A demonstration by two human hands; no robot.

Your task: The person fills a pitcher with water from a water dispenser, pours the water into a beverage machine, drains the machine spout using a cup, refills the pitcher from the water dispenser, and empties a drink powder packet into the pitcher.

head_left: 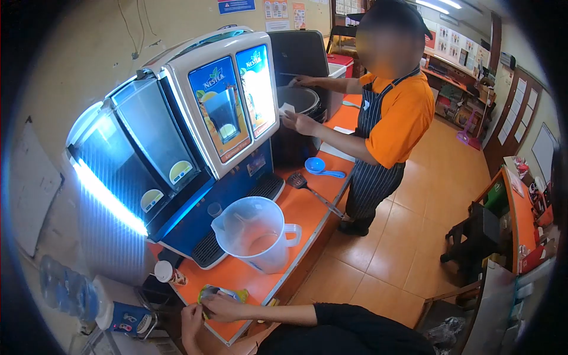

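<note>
A yellow-green packet [239,294] lies at the near end of the orange counter [260,299], and my right hand [222,306] is closed on it. Just to the left of it, at the counter's edge, my left hand [191,321] is closed near the packet; whatever its fingers hold is too small to make out. Beyond my hands stands a large translucent pitcher [254,234], upright, with its handle to the right. A lidded paper cup [170,273] stands on the left of the counter, beside the drink dispenser [207,118].
A co-worker in an orange shirt [408,112] stands past the pitcher, hands over a large dark pot [296,127]. A spatula [316,192] and a blue ladle [322,168] lie on the counter. A black stool [473,236] stands on the floor at right.
</note>
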